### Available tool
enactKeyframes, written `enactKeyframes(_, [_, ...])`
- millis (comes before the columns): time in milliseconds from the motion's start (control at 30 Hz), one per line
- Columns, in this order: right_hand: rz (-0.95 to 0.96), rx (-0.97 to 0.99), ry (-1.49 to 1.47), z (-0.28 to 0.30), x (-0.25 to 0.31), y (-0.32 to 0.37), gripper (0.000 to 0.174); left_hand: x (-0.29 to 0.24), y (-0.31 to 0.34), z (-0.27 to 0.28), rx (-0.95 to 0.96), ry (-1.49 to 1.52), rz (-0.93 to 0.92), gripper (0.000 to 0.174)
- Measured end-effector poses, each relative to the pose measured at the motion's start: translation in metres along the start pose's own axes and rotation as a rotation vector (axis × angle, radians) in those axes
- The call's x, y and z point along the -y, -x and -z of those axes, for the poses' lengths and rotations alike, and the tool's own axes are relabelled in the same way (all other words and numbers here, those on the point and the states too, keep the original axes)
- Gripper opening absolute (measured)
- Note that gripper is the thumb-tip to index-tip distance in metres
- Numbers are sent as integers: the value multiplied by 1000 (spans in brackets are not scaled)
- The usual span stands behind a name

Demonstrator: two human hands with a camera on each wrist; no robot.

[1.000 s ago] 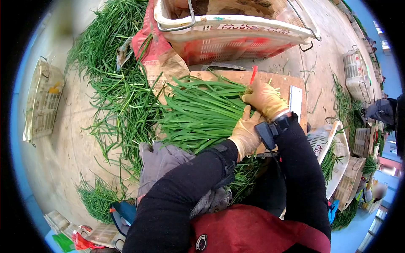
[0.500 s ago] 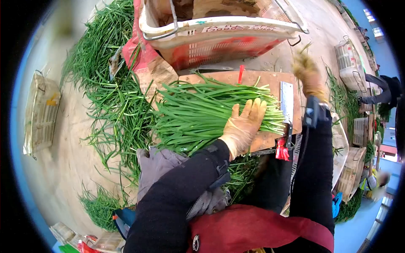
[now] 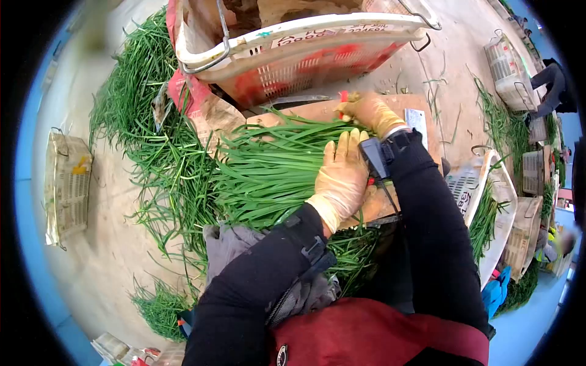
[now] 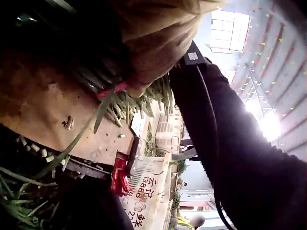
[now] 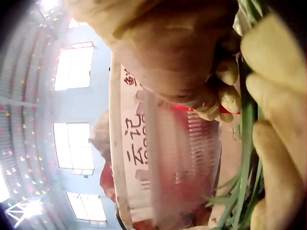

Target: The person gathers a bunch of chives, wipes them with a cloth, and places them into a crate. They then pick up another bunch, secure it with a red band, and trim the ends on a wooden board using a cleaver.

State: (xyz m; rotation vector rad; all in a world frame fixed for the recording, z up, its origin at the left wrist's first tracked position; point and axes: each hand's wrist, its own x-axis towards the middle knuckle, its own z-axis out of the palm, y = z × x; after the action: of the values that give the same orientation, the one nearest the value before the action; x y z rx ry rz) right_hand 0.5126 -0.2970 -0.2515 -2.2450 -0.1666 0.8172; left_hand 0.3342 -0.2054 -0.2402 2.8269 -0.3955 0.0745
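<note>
A bunch of long flat green chives point(image 3: 268, 168) lies across a wooden board point(image 3: 381, 210). My gloved left hand point(image 3: 342, 174) rests on the bunch with its fingers extended together. At the far side, near the cut ends, my gloved right hand point(image 3: 373, 114) pinches a red tie point(image 3: 343, 97) with curled fingers. The left wrist view shows the red tie point(image 4: 112, 89) against the stems, under a glove, with pale cut ends point(image 4: 129, 108) beyond it. A cleaver point(image 3: 416, 122) lies on the board to the right, partly hidden by the right arm.
Beyond the board stands a large white crate point(image 3: 317, 67) with wire handles. A heap of loose chives point(image 3: 137, 97) spreads to the left over the floor. Another crate point(image 3: 479, 207) holds greens at the right. Spare red ties point(image 4: 120, 179) hang by the cleaver's handle.
The right hand left the bunch, swung out to the right past the cleaver, then came back and now pinches the red tie. The left hand stayed on the chives, its fingers straightening.
</note>
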Motion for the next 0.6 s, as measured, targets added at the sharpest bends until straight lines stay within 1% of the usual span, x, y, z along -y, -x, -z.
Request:
enactKeyframes(33, [15,-23,-9,4,-6,-3,26,0,0,0,-28,-9,5,100])
enactKeyframes(100, [-261,-106,133,31,-19,13,33,-3,-2,3,25,62,23,104])
enactKeyframes(167, [-176,-183,47,31,-45,14,27,-1,-4,9,100,135,44,106])
enactKeyframes(200, [-117,-198,-50,30,-44,18,26,-1,-4,13,117,150,38,106])
enactKeyframes(267, [0,-222,-245,25,-45,28,22,0,-2,14,85,140,31,108])
enactKeyframes(367, [131,-187,-195,23,-26,61,23,1,-4,19,27,132,50,112])
enactKeyframes(400, [107,-229,-68,20,-17,75,29,2,-4,20,9,133,62,114])
enactKeyframes(433, [271,-290,36,15,-21,81,24,3,-4,22,-8,133,76,115])
enactKeyframes(500, [452,-293,60,6,-21,106,20,3,-4,28,-45,135,94,118])
enactKeyframes(533, [496,-326,162,2,-21,117,17,5,-6,25,-43,167,112,121])
enactKeyframes(567, [533,-318,234,-3,-22,124,16,6,-7,24,-26,147,105,121])
enactKeyframes(600, [588,-360,278,-10,-19,135,15,7,-8,22,-6,126,99,121])
